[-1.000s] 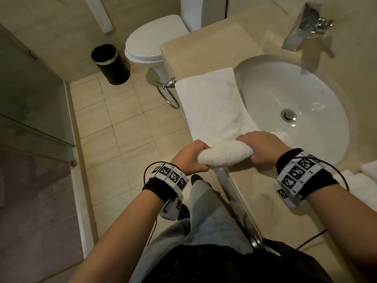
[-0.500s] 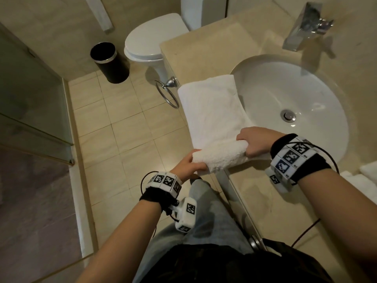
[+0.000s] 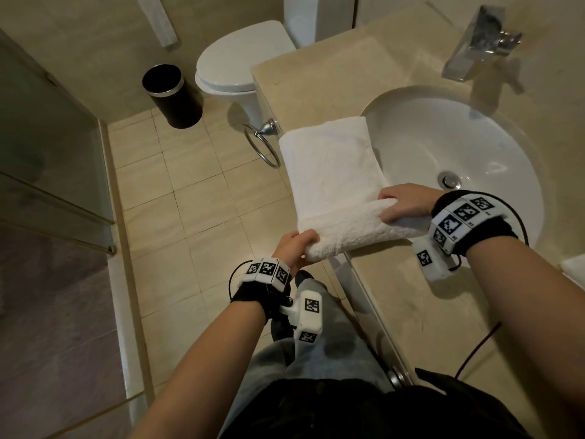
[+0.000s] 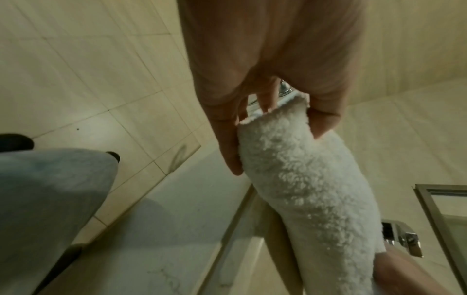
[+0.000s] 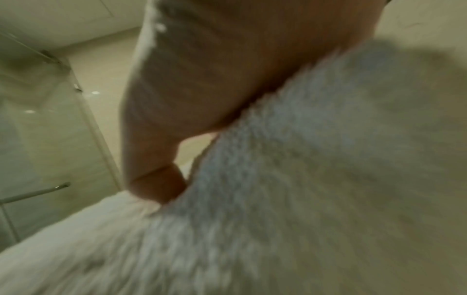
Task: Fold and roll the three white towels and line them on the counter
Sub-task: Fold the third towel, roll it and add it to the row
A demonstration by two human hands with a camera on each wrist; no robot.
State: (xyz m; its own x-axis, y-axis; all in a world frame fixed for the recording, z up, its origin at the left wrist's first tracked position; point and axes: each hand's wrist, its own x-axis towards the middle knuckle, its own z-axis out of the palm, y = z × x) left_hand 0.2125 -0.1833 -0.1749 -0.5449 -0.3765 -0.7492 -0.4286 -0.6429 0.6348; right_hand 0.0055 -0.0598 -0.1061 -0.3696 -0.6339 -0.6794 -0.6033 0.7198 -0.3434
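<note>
Towel: the white terry towel (image 3: pixel 329 166) lies folded in a long strip on the beige stone counter (image 3: pixel 395 312), just left of the white oval sink basin (image 3: pixel 474 122). Its right edge overlaps the basin rim. The near end is wound into a thick roll and the far part lies flat.
Left hand: the left hand (image 3: pixel 294 248) grips the roll's end farthest from the basin, which overhangs the counter edge. Thumb and fingers curl round it, probably to stop the layers slipping sideways.
Right hand: the right hand (image 3: pixel 402 205) is bent over the basin-side end with its fingers curled down the roll's far face, seemingly to hold the winding tight.
Stage: rolling under way, with most of the strip unrolled.
Other cloth: white fabric (image 3: pixel 574 267) shows right of the basin, its state unclear.
</note>
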